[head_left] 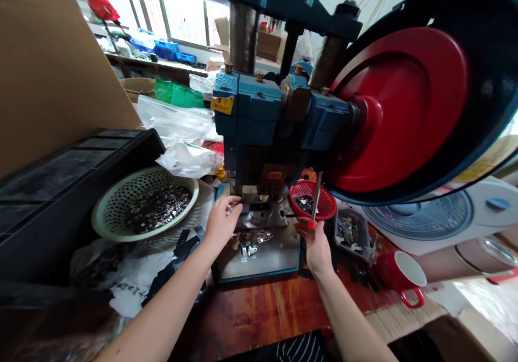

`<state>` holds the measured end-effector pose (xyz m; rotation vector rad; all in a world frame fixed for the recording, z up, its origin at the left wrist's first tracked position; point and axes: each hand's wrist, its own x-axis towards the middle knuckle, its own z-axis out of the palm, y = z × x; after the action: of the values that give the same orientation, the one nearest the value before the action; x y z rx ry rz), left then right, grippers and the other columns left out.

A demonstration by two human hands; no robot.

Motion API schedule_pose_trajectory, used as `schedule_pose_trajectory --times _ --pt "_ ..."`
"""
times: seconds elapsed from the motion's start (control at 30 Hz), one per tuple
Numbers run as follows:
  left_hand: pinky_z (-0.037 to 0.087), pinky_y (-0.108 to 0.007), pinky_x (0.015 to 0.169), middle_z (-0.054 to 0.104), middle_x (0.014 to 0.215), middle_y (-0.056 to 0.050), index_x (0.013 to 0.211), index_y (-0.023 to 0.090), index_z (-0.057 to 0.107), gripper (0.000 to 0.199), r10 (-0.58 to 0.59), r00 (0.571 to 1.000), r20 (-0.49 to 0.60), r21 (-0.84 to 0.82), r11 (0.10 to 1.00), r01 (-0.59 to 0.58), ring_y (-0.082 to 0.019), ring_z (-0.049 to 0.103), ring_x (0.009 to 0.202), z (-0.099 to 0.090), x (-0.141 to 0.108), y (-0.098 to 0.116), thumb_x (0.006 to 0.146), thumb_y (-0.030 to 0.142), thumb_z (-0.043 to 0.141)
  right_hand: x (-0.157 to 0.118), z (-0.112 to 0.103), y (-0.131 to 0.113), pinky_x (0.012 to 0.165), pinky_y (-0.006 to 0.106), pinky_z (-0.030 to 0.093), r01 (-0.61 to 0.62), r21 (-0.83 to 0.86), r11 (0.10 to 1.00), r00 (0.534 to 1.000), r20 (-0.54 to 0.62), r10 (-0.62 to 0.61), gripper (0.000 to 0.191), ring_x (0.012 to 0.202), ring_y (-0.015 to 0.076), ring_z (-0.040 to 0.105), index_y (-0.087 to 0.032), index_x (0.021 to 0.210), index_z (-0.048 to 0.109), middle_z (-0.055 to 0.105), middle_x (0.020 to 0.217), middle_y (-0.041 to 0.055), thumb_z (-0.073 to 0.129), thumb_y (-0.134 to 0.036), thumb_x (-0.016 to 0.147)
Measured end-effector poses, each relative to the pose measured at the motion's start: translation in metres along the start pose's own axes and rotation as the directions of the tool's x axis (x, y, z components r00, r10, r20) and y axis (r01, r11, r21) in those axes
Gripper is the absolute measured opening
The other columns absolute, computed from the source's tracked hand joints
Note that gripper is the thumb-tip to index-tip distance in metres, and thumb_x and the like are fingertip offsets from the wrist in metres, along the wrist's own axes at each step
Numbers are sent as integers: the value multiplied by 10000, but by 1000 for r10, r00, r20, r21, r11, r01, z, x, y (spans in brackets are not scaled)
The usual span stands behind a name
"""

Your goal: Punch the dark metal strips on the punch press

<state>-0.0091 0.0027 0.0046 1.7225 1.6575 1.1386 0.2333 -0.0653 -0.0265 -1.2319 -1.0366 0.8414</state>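
A blue bench press (259,111) stands before me, with a steel die (263,213) under its ram. My left hand (222,219) is at the die's left side, its fingers bent and closed in at the edge; what they hold, if anything, is hidden. To the right of the die, my right hand (318,246) is closed on a slim metal tool with a red band (317,197), which points upward; its exact kind is unclear. Small shiny metal pieces (259,237) lie on the press's steel base plate (267,262), in front of the die.
At left, a pale green basket (99,224) holds many small metal parts, beside a black crate (81,157). A red basket (329,211), a clear tub of flat pieces (351,233) and a red mug (399,275) stand at right. The large red flywheel (408,103) overhangs that side.
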Motion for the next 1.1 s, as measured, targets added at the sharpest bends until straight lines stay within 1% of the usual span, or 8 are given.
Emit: schedule_pose_trajectory --times 0.07,0.23,0.37,0.5,0.67,0.77,0.9,1.1 --pt "476 -320 747 625 984 -50 1011 204 632 306 -23 1000 5 -16 1000 23 -190 575 839 -6 -10 -5 794 373 498 -5 -7 -1 778 369 499 -6 65 998 1000 13 5 525 865 221 648 -179 958 639 690 922 88 319 -591 892" --pt "468 -331 810 623 1035 -53 1003 216 633 325 -21 1000 1 70 997 21 -213 584 923 -33 -38 -23 800 422 485 -2 -7 -1 780 341 484 10 -24 1000 1000 -13 -10 427 880 218 629 -179 868 645 688 924 74 469 -567 842" --pt "437 -352 888 640 1030 -54 952 231 645 333 -15 1000 25 247 969 8 -238 575 998 -67 -64 -51 809 465 455 -4 0 9 729 345 498 -24 85 996 1000 15 23 571 816 210 644 -182 931 615 682 884 78 305 -656 858" --pt "416 -385 910 623 1087 -66 1045 248 619 393 -133 973 190 469 883 29 -266 573 1018 -94 -95 -81 785 504 475 6 17 8 648 316 492 -37 -69 997 999 14 38 471 703 195 628 -178 943 608 661 752 53 419 -598 844" --pt "414 -413 897 560 1177 -110 1198 223 541 547 -239 934 265 620 784 25 -306 557 1049 -94 -117 -96 737 516 512 46 55 -2 724 311 471 137 -332 933 984 156 -89 383 772 193 614 -185 974 654 669 816 38 617 -484 739" --pt "408 -390 894 580 1114 -131 1203 185 524 523 -297 916 268 609 789 78 -292 571 1016 -85 -114 -97 767 469 481 63 67 1 696 297 458 98 -338 936 985 165 -44 289 712 180 604 -188 820 674 657 731 11 700 -419 648" --pt "410 -354 864 627 1054 -135 1088 158 572 431 -345 886 311 553 823 126 -275 586 989 -79 -106 -99 758 425 497 69 50 10 576 279 440 23 -282 959 999 29 -15 280 566 151 555 -164 726 619 590 602 -2 612 -443 710" --pt "404 -282 685 678 794 -20 753 225 593 246 -344 852 394 452 880 146 -219 622 795 -87 -98 -98 747 451 495 40 3 10 593 288 468 -6 -158 987 985 -174 -22 462 624 158 595 -156 1107 540 641 772 35 501 -497 798"
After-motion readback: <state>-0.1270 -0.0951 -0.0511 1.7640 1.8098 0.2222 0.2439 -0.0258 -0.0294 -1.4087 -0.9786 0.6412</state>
